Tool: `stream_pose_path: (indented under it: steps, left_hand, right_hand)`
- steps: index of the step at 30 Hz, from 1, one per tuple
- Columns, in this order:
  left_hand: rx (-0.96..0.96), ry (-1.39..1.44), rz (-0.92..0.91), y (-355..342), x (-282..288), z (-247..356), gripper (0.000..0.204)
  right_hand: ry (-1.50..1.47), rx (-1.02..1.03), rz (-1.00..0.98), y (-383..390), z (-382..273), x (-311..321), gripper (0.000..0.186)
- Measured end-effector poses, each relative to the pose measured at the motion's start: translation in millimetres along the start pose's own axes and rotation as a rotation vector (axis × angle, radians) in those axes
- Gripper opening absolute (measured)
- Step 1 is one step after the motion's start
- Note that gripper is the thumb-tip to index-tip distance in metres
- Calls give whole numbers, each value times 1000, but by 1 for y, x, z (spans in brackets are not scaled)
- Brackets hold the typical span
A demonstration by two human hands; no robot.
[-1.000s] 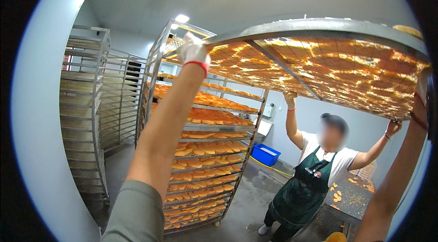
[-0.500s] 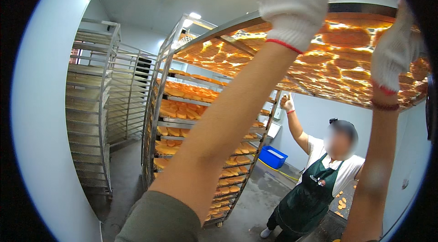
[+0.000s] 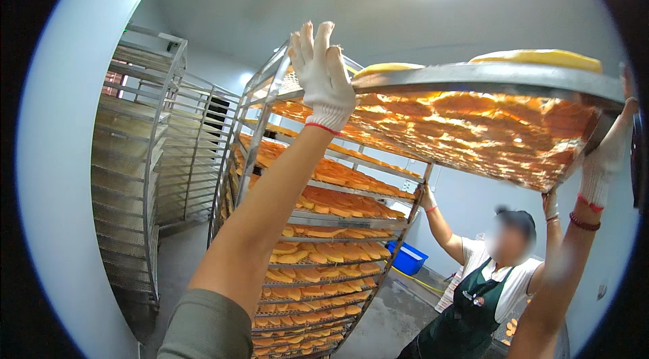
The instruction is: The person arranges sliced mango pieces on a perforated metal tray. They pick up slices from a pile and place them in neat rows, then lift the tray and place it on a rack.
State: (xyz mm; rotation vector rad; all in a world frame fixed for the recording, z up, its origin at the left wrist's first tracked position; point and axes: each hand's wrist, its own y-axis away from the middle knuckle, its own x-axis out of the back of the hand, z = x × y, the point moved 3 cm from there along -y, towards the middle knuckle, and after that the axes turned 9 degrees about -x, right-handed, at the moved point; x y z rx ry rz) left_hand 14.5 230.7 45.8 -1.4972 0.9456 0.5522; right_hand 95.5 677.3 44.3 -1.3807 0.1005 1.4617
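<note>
Overhead, a mesh tray [image 3: 466,77] with a metal frame bears orange-yellow slices [image 3: 537,58], which also show through the mesh from below. My left hand [image 3: 324,82], in a white knit glove, is raised at the tray's left corner, fingers stretched upward and slightly apart, beside the tall metal rack [image 3: 257,142]. My right hand [image 3: 605,156], gloved too, grips the tray's right end; its fingers are partly hidden at the picture's edge. The tray's far left part reaches into the rack's upper level. Below it, the rack holds many trays of similar slices [image 3: 338,173].
A co-worker in a dark green apron [image 3: 466,312] stands beyond the tray, one hand [image 3: 427,198] at the rack's post, the other [image 3: 551,203] under the tray's far corner. Another rack [image 3: 152,176] stands left. A blue bin [image 3: 408,259] sits on the floor behind.
The tray appears lower and further right in view. My left hand has shifted left to its corner, fingers now spread upward. The co-worker's hands have come to the rack post and tray.
</note>
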Motion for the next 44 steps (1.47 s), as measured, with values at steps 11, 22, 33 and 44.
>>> stream_pose_path:
  steps: [11,22,33,44]
  left_hand:
    - [516,-442,-571,60,46,-133,50]
    - [992,-2,-729,162,122,-198,59]
    - [1023,103,-575,176,116,-199,55]
    - [896,-86,-647,167,123,-193,72]
  right_hand:
    - [-277,11,-381,105,-31,-134,67]
    - [-184,5,-251,246,-100,-271,50]
    - [-191,-159,-553,367,-126,-380,60]
    - [-184,-198,-677,420,-141,-428,67]
